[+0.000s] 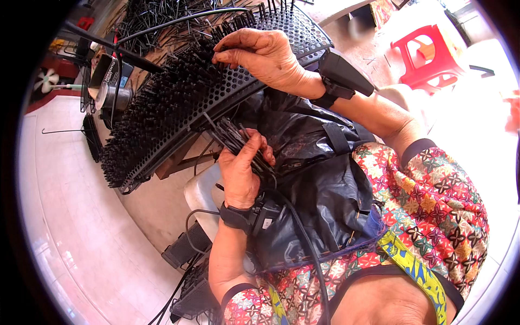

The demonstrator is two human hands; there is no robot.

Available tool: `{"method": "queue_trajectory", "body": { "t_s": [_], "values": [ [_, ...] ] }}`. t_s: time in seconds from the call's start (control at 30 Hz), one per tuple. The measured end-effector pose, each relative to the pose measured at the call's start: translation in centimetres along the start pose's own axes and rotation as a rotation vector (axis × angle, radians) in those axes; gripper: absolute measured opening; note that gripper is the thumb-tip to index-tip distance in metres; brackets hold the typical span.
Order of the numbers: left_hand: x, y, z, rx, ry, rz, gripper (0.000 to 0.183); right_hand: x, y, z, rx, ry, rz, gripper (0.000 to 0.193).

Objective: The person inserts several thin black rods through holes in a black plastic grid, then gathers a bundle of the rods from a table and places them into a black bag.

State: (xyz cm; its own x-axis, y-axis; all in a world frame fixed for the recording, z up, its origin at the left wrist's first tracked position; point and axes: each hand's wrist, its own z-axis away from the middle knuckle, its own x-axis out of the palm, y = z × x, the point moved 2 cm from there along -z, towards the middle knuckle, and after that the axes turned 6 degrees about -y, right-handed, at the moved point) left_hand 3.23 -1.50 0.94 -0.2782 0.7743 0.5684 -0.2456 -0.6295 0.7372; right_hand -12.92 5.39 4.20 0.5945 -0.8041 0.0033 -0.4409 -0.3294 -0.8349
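My left hand (241,170) is closed around a bundle of thin dark rods (230,135), held just in front of a perforated black board (216,97). Thin black rods (173,97) stand densely upright in the board's holes, leaving a strip of bare holes along its near edge. Over the far part of these rods, my right hand (265,57) has thumb and forefinger pinched together. Whatever lies between those fingertips blends into the dark rods behind. Both wrists carry black strapped devices.
Loose dark rods (157,27) lie heaped behind the board. A black cable (184,20) arches over them. At the left stands a metal can (115,97). Black sheeting (314,206) covers my lap. A red plastic stool (428,59) is at the far right.
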Motion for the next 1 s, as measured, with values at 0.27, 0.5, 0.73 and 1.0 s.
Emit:
{"method": "queue_trajectory", "body": {
  "t_s": [0.27, 0.5, 0.73, 1.0],
  "values": [
    [-0.2, -1.1, 0.1, -0.179, -0.074, 0.084, 0.016, 0.4, 0.2, -0.2, 0.002, -0.062, 0.011, 0.014],
    [0.0, -0.9, 0.1, -0.167, 0.035, 0.075, 0.016, 0.1, -0.4, -0.9, 0.011, -0.168, 0.155, 0.012],
    [-0.6, -1.1, -0.3, -0.092, 0.068, 0.113, 0.018, -0.4, 0.0, -0.5, 0.024, -0.146, 0.069, 0.013],
    [-0.7, -1.0, 0.0, -0.103, 0.029, 0.037, 0.020, -0.4, 1.0, 0.1, 0.221, 0.031, -0.129, 0.012]
  ]
}}
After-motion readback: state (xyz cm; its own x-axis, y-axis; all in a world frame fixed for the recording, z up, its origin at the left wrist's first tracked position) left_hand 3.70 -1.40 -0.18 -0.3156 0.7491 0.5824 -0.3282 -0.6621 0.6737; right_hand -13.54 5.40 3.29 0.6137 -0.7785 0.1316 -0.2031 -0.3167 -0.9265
